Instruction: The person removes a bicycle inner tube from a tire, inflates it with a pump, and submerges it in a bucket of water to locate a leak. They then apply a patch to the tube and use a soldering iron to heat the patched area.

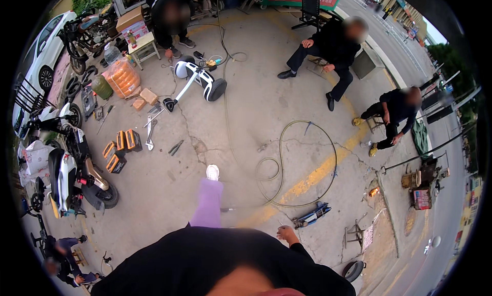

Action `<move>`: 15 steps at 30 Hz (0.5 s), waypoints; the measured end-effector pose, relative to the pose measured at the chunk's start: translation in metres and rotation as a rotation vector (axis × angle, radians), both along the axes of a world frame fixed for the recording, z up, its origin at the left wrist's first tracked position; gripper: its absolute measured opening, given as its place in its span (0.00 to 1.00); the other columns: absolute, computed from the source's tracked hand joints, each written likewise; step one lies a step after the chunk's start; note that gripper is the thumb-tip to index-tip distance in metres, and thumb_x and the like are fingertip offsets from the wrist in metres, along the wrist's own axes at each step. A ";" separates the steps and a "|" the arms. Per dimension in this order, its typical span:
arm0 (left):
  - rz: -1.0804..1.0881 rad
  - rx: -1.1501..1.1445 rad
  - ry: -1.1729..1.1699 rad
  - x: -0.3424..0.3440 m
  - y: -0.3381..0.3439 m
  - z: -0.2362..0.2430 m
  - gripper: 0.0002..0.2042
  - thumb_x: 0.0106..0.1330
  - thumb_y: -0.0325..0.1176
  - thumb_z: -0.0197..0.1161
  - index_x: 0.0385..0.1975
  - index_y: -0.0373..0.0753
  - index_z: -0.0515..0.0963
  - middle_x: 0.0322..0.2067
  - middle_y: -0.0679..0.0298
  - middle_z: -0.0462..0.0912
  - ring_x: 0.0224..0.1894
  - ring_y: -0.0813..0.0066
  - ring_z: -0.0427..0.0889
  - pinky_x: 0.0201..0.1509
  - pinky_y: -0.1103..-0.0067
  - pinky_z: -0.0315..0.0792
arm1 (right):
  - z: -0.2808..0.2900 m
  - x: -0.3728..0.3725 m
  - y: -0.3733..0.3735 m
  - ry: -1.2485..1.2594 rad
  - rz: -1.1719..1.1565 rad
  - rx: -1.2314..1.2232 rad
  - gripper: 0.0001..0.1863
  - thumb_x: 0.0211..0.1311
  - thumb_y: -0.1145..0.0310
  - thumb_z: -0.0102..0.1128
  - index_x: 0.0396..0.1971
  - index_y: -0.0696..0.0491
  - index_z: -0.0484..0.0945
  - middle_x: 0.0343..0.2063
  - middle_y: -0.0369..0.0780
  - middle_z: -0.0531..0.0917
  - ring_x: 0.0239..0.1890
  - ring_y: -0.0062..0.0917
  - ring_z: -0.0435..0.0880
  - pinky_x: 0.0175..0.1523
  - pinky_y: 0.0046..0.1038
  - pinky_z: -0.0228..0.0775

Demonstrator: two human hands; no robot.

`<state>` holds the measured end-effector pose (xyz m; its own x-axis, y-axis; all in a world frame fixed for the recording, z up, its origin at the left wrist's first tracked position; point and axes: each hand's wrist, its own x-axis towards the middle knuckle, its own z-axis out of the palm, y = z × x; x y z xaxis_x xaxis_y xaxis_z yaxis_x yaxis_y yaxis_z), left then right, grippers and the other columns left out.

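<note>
My right hand (288, 234) is low in front of my body, its fingers curled together. A thin pale bit shows at the fingertips, too small to name. Just beyond it on the ground lies a long blue and black tool (311, 215), apart from the hand. My left hand is out of sight. Ahead of me stretches my leg in purple trousers (207, 203) with a white shoe (212, 172). Farther off, a white self-balancing scooter (192, 80) lies on the concrete, and a crouching person in black (169, 19) reaches down beside it.
A looped hose (335, 162) lies ahead. To the left are pliers (176, 147), a wrench (149, 133), several orange-black boxes (114, 164) and a parked motor scooter (64, 180). Two people sit at the right, one in black (335, 47), another in dark clothes (397, 114).
</note>
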<state>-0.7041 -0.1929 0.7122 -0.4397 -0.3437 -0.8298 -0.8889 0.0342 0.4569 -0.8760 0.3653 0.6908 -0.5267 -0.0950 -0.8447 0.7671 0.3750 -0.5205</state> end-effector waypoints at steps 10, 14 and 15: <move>0.335 -0.165 0.038 -0.270 -0.225 0.017 0.15 0.63 0.37 0.56 0.47 0.38 0.75 0.31 0.57 0.82 0.35 0.62 0.82 0.37 0.71 0.75 | 0.131 -0.185 -0.130 0.236 0.578 0.439 0.11 0.57 0.63 0.54 0.26 0.56 0.75 0.21 0.42 0.77 0.22 0.29 0.80 0.25 0.32 0.70; 1.006 0.705 0.837 -0.538 -0.281 0.084 0.21 0.70 0.36 0.50 0.59 0.33 0.62 0.53 0.46 0.70 0.55 0.53 0.72 0.61 0.63 0.67 | 0.129 -0.314 -0.181 0.261 0.120 0.229 0.14 0.61 0.63 0.51 0.33 0.60 0.76 0.26 0.45 0.81 0.24 0.29 0.83 0.26 0.28 0.74; 0.981 0.735 0.804 -0.589 -0.280 0.101 0.21 0.70 0.37 0.51 0.58 0.34 0.63 0.54 0.46 0.70 0.56 0.52 0.71 0.61 0.63 0.66 | 0.118 -0.346 -0.188 0.173 -0.037 0.187 0.13 0.60 0.64 0.52 0.35 0.60 0.76 0.25 0.45 0.80 0.24 0.30 0.84 0.27 0.28 0.76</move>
<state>-1.2934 -0.4728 0.8137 -0.7028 -0.3879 -0.5963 0.0787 -0.8755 0.4768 -1.2217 0.1770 0.8090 -0.6653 0.0767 -0.7426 0.6876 0.4505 -0.5695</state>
